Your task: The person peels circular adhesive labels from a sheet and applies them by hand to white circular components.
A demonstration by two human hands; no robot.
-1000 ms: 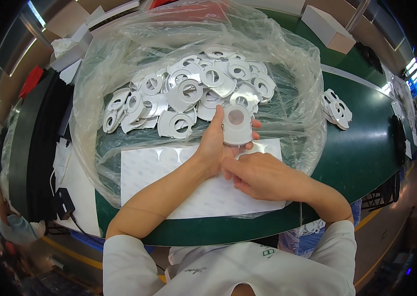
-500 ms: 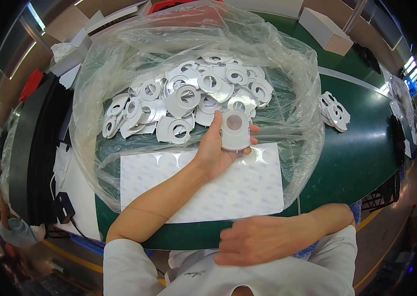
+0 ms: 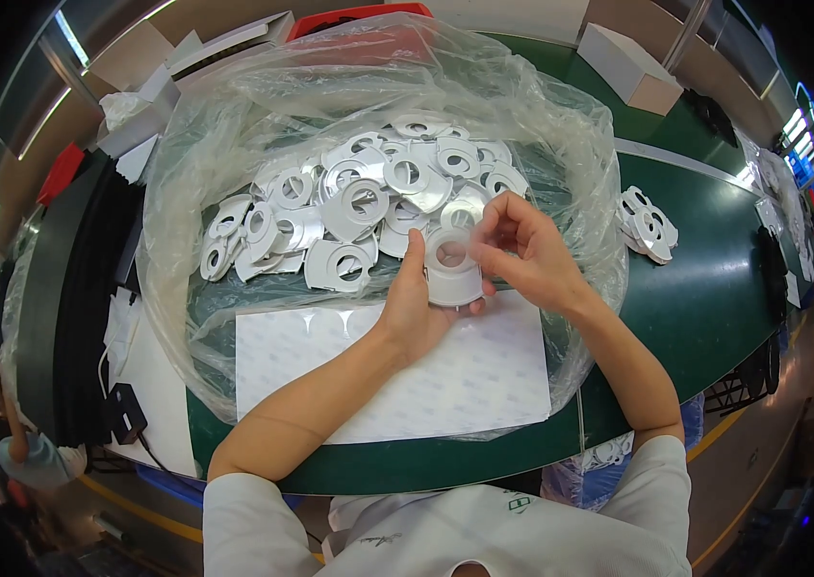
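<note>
My left hand [image 3: 415, 310] holds a white plastic part [image 3: 455, 287] with a rounded top and a round hole, thumb along one side and fingertips showing beyond the other. Close to the hole's right edge, the thumb and forefinger of my right hand [image 3: 540, 258] come together. A hazy, see-through patch lies over the hole by those fingertips; whether they pinch it is too blurred to tell. Just beyond, a heap of similar white plastic parts [image 3: 354, 210] rests on a clear plastic bag [image 3: 575, 183]. Beneath my forearm lies a white sheet [image 3: 407, 389] with round shiny spots along its far edge.
Several more white parts [image 3: 648, 226] are stacked on the green table [image 3: 705, 279] to the right. A white box [image 3: 630, 69] stands at the back right. At the left are a black adapter [image 3: 126, 412] with a cable and open cartons [image 3: 142, 115].
My right hand has risen from near my body to the held part's right side. My left hand still holds the part, slightly lower and nearer to me.
</note>
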